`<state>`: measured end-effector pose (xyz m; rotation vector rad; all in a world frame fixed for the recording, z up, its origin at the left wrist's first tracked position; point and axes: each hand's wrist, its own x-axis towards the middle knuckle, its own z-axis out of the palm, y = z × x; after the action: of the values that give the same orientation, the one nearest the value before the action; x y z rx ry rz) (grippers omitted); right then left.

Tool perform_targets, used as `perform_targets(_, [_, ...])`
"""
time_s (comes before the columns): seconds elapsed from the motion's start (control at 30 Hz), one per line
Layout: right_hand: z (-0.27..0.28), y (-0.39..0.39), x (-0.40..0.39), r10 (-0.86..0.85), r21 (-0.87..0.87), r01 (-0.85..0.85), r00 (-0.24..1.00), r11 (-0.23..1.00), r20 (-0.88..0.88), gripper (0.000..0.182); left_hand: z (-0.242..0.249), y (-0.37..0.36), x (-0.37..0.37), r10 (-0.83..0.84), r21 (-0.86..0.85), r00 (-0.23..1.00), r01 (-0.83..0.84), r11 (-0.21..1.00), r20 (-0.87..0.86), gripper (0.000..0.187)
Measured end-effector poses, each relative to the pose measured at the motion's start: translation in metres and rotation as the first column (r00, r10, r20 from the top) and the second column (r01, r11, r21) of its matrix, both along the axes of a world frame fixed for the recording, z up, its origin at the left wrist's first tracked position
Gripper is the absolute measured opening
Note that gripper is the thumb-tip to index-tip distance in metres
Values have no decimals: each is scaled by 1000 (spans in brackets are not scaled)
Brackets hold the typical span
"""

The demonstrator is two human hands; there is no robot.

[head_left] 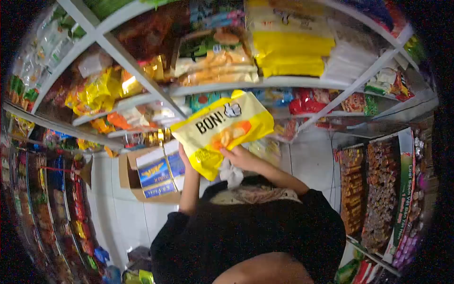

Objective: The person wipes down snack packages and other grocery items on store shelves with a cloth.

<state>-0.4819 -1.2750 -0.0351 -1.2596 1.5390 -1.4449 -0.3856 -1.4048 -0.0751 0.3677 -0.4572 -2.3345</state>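
Note:
A yellow and cream snack bag (215,125) printed "BON!" is held up in front of me, tilted, with its printed face toward me. My left hand (186,158) grips its lower left side; the fingers are largely hidden behind it. On the lower edge, my right hand (240,157) is closed with the thumb on the front of the bag. A crumpled white cloth (231,174) hangs just beneath the right hand and overlaps its wrist in this view.
Ahead are white-framed shelves (213,87) packed with snack bags, including a stack of yellow packs (291,52). An open cardboard box (130,177) with blue packaging stands on the tiled floor (104,189). Racks of packaged sweets (380,189) line the right side, and more goods (52,189) the left.

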Motion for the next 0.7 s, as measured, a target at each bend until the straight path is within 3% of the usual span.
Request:
perform_targets(0.03, [-3, 0, 1, -13, -39, 19, 985, 999, 171, 28, 1, 0, 7, -6, -13, 999, 6, 1000, 36, 55])
perform_targets(0.07, [-4, 8, -6, 107, 325, -219, 938, 920, 331, 25, 4, 1, 12, -12, -29, 998, 14, 999, 67, 53])
perform_targets(0.1, [31, 16, -12, 301, 142, -358, 900, 923, 315, 22, 13, 6, 17, 2, -10, 996, -1, 1000, 85, 53])
perform_targets(0.17, [41, 28, -13, 320, 166, -362, 918, 917, 233, 9, 30, 7, 25, 107, -27, 993, -106, 994, 42, 48])
perform_targets(0.2, [49, 24, -9, 332, 166, -375, 913, 912, 236, 9, 30, 3, 30, 77, -56, 993, -82, 995, -91, 46])
perform_targets(0.23, [58, 19, -2, 30, -46, -25, 993, 999, 110, 14, 30, 0, 33, 89, -52, 992, -94, 994, -90, 46])
perform_targets(0.27, [62, 13, 6, -304, -286, 308, 951, 907, 60, 18, 30, -4, 35, 111, -82, 994, -112, 990, -10, 46])
perform_targets(0.3, [60, 1, 14, -299, -284, 303, 953, 910, 58, 18, 32, -6, 37, 132, -113, 989, -124, 986, 67, 46])
perform_targets(0.37, [46, -26, 25, -412, -551, 186, 853, 814, -321, 28, 38, -2, 36, 164, -114, 983, -155, 981, 82, 47])
perform_targets(0.43, [35, -42, 34, -443, -651, -57, 687, 757, -575, 32, 43, -4, 43, 165, -113, 978, -180, 977, -124, 50])
perform_targets(0.47, [23, -47, 34, -529, -726, -118, 607, 678, -593, 32, 46, -5, 47, 241, -86, 970, -243, 966, -27, 52])
perform_targets(0.5, [14, -51, 24, -527, -731, -134, 608, 669, -594, 32, 48, -8, 52, 248, -64, 967, -251, 966, -55, 55])
perform_targets(0.57, [4, -55, -4, -459, -583, -7, 610, 812, -646, 28, 53, -10, 66, 186, -56, 966, -199, 978, -180, 56])
perform_targets(0.63, [25, -64, -23, -686, -637, 358, 614, 683, -391, 24, 59, -13, 75, 222, -54, 962, -233, 971, -159, 57])
perform_targets(0.7, [36, -76, -27, -732, -520, 549, 631, 655, -256, 21, 63, -10, 85, 241, -8, 969, -242, 970, -59, 59])
